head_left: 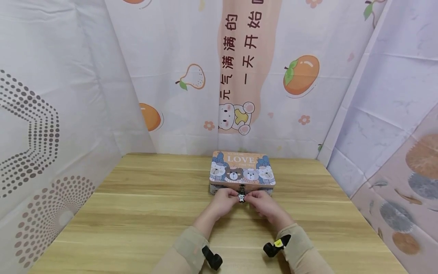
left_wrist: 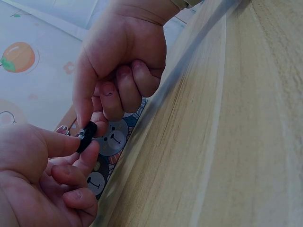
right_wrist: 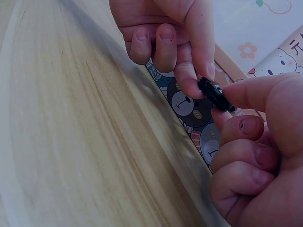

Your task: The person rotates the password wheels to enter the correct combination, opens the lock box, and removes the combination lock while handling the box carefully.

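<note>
A tin box [head_left: 242, 167] with cartoon bears and the word LOVE on its lid stands on the table, lid down. At the middle of its front is a small black padlock [head_left: 242, 198] with a white cartoon figure, by the metal clasp. My left hand [head_left: 224, 201] pinches the padlock from the left between thumb and finger. From the other side, my right hand [head_left: 266, 206] pinches it too. Close up, the black padlock body [left_wrist: 87, 136] lies between the fingertips of both hands. Fingers partly cover the box front [right_wrist: 187, 104].
The wood-grain table [head_left: 164, 220] reaches around the box on all sides. Behind it hangs a white curtain [head_left: 171, 38] with fruit prints and lettering. Patterned cloths flank the table on the left [head_left: 61, 114] and right [head_left: 386, 125]. Each wrist carries a black camera [head_left: 213, 258].
</note>
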`<state>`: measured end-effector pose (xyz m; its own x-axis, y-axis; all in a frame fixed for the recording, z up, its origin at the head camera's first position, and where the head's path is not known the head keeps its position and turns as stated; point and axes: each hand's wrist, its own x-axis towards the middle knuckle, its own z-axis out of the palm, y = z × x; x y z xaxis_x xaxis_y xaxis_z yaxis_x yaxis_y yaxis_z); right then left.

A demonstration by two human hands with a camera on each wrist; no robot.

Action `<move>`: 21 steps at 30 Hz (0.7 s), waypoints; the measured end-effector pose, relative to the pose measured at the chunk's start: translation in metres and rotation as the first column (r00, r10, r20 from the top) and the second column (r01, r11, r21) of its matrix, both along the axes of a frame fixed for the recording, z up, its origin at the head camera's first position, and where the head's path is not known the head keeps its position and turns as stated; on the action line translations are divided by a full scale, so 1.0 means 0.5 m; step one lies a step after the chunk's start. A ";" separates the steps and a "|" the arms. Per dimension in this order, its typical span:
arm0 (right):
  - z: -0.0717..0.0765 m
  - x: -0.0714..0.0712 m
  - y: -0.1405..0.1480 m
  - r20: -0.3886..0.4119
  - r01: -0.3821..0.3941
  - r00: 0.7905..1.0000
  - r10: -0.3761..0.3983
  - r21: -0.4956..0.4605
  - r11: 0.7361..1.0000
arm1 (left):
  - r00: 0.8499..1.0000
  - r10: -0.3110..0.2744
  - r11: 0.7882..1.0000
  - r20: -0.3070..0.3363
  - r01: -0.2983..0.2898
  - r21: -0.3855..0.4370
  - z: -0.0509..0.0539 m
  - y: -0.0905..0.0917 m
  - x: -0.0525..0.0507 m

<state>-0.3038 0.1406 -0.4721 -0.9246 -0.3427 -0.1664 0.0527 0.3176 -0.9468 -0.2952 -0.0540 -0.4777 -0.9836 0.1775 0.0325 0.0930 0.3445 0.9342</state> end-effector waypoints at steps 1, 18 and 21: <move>0.000 0.000 0.000 0.003 0.000 1.000 0.000 0.001 1.000 | 1.000 0.000 1.000 0.006 0.000 -0.003 0.000 0.000 0.000; 0.001 -0.003 -0.001 0.013 -0.007 1.000 0.007 0.000 1.000 | 1.000 0.005 1.000 0.023 -0.004 -0.019 0.006 0.000 0.000; -0.001 -0.002 0.000 0.018 -0.013 1.000 0.013 -0.003 1.000 | 1.000 0.003 1.000 0.031 -0.002 -0.017 0.005 0.000 0.002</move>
<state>-0.3049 0.1409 -0.4727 -0.9168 -0.3553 -0.1822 0.0657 0.3157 -0.9466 -0.2942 -0.0542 -0.4753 -0.9845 0.1754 -0.0012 0.0632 0.3607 0.9306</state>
